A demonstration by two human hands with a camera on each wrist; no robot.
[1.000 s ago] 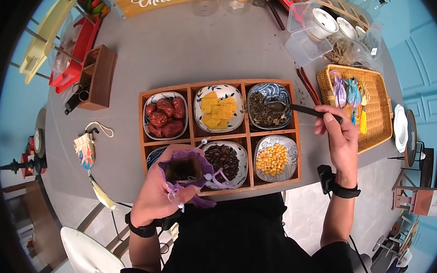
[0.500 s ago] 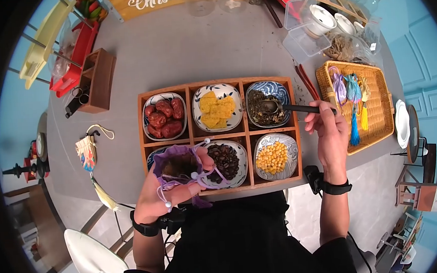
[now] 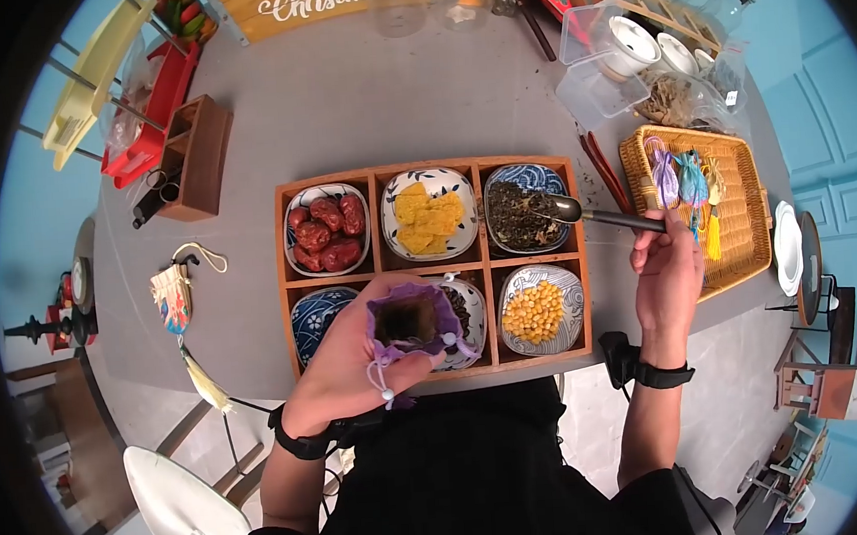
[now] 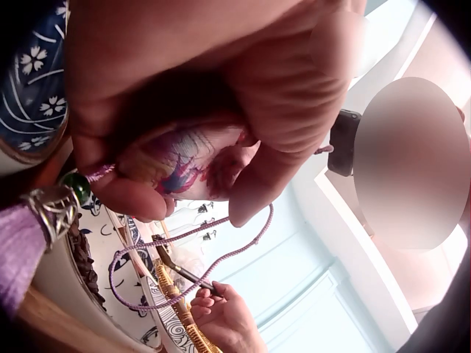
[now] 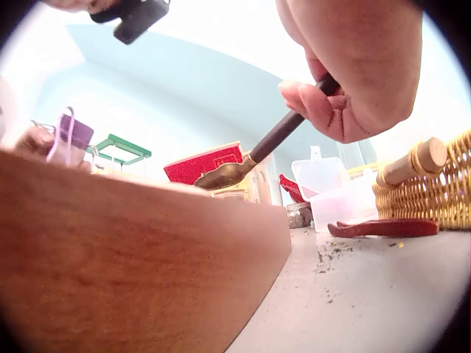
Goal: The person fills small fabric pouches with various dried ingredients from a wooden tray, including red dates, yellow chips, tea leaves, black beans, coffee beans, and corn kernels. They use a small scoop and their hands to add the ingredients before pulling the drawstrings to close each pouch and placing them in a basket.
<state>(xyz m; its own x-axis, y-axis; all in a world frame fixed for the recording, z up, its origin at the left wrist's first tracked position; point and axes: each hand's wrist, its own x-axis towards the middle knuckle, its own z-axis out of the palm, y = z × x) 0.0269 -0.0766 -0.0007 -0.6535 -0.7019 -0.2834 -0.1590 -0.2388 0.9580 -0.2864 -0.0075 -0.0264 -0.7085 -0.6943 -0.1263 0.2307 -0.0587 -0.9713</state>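
In the head view my left hand grips a purple drawstring pouch with its mouth facing up. The pouch overlaps the dish of coffee beans, hiding much of it. Its printed side and looped cord show in the left wrist view. My right hand holds a spoon by its dark handle. The metal bowl of the spoon lies over the right edge of a blue-patterned dish of dark dried leaves. In the right wrist view the spoon's bowl appears above the tray's wooden wall.
The divided tray also holds red dates, yellow pieces, corn kernels and a blue dish. A wicker basket with small pouches stands right, past reddish-brown tongs. Another pouch lies left.
The spoon has moved from the middle of the leaves to the dish's right edge, the right hand shifting right. The left hand has carried the pouch right, uncovering more of the blue dish.
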